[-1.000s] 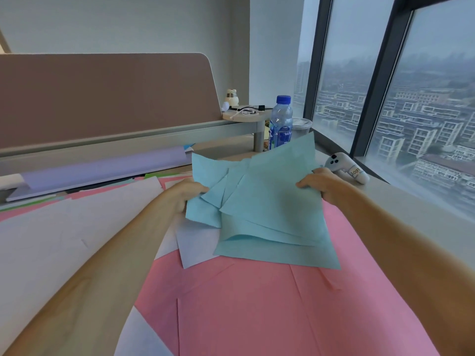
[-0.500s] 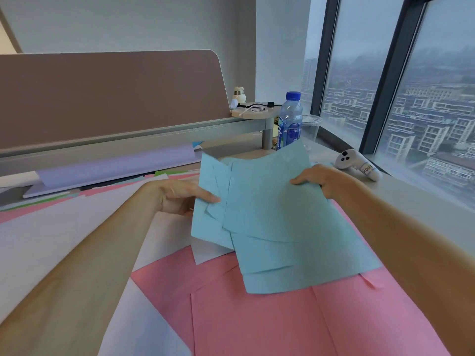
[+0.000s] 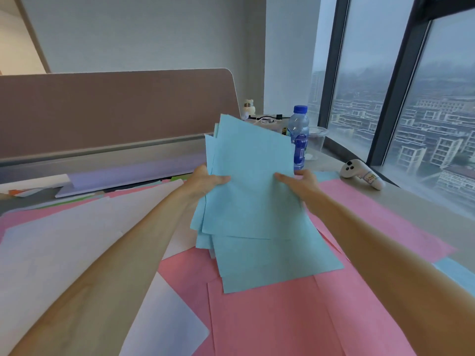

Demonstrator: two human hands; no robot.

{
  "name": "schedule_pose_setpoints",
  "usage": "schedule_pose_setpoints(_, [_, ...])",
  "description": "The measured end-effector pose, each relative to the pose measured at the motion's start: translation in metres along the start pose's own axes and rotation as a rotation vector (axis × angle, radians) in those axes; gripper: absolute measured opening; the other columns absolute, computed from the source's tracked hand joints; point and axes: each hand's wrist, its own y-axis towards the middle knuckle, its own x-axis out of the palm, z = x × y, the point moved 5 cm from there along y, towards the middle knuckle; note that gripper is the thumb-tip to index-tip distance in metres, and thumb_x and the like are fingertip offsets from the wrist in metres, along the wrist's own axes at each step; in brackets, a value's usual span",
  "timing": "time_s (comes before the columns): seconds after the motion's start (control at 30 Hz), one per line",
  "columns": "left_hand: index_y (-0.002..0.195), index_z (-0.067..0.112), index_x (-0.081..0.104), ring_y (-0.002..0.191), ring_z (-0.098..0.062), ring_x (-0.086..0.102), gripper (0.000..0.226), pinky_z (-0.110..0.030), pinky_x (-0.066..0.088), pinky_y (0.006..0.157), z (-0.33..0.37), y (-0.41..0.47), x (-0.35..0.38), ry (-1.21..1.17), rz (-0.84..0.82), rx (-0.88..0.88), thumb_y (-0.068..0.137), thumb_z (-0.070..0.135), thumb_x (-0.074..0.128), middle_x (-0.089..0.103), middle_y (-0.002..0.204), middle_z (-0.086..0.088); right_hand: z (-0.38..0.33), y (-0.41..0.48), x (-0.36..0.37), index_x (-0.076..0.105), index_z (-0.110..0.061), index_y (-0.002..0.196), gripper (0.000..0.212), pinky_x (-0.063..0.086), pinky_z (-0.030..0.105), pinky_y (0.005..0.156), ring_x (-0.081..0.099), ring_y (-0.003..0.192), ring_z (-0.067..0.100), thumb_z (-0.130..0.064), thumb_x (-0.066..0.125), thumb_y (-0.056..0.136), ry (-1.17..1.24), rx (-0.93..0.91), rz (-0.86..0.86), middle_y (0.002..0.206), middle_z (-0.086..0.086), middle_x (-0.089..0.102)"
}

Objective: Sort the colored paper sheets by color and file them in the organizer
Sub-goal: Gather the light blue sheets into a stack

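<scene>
A loose stack of light blue sheets [image 3: 253, 196] stands tilted up off the desk, its lower edges resting on pink sheets [image 3: 270, 317]. My left hand [image 3: 208, 179] grips the stack's left edge and my right hand [image 3: 299, 179] grips its right edge. White sheets [image 3: 64, 240] lie spread at the left. A lavender sheet [image 3: 133, 172] sits in a low tray under the partition, with green and orange edges beside it. I cannot make out the organizer's compartments.
A brown desk partition [image 3: 115, 109] runs along the back. A water bottle [image 3: 299, 138], a clear plastic cup [image 3: 317, 142] and a white controller [image 3: 362, 173] stand at the back right by the window. Another blue sheet [image 3: 455, 273] peeks out at the right edge.
Both hands have lifted the blue sheets from a fanned spread into a more upright, gathered stack, raised toward the partition. My left hand moved from beside the sheets to gripping their left edge.
</scene>
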Motion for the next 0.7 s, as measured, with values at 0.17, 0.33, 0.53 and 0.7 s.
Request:
schedule_pose_setpoints(0.17, [0.104, 0.017, 0.070, 0.088, -0.013, 0.071, 0.025, -0.029, 0.058, 0.077, 0.036, -0.044, -0.031, -0.189, 0.226, 0.169, 0.080, 0.023, 0.076, 0.074, 0.099, 0.003, -0.049, -0.033, 0.017, 0.067, -0.014, 0.109, 0.048, 0.054, 0.041, 0.092, 0.070, 0.094, 0.020, -0.035, 0.084, 0.069, 0.147, -0.094, -0.205, 0.105, 0.003, 0.073])
schedule_pose_setpoints(0.33, [0.104, 0.019, 0.066, 0.084, -0.011, 0.069, 0.025, -0.025, 0.057, 0.073, 0.078, -0.087, -0.067, -0.358, 0.563, 0.415, 0.082, 0.026, 0.075, 0.072, 0.096, 0.005, -0.122, -0.082, 0.025, 0.066, -0.015, 0.105, 0.022, 0.056, 0.022, 0.069, 0.068, 0.074, 0.005, -0.009, 0.070, 0.085, 0.199, -0.431, -0.147, 0.091, -0.005, 0.072])
schedule_pose_setpoints(0.53, [0.114, 0.020, 0.045, 0.087, -0.003, 0.064, 0.038, -0.024, 0.053, 0.077, 0.106, -0.122, -0.082, -0.248, 0.651, 0.563, 0.087, 0.032, 0.068, 0.063, 0.098, 0.016, -0.148, -0.121, 0.017, 0.059, -0.017, 0.105, 0.025, 0.055, 0.022, 0.072, 0.068, 0.084, 0.006, -0.015, 0.072, 0.084, 0.259, -0.575, -0.027, 0.096, -0.009, 0.070])
schedule_pose_setpoints(0.7, [0.105, 0.027, 0.047, 0.077, 0.016, 0.057, 0.010, -0.010, 0.045, 0.071, 0.130, -0.137, -0.081, -0.175, 0.685, 0.585, 0.100, 0.036, 0.043, 0.060, 0.092, 0.023, -0.167, -0.141, 0.012, 0.057, -0.019, 0.112, 0.032, 0.054, 0.020, 0.077, 0.066, 0.086, 0.002, -0.014, 0.071, 0.084, 0.318, -0.650, 0.052, 0.099, -0.011, 0.068])
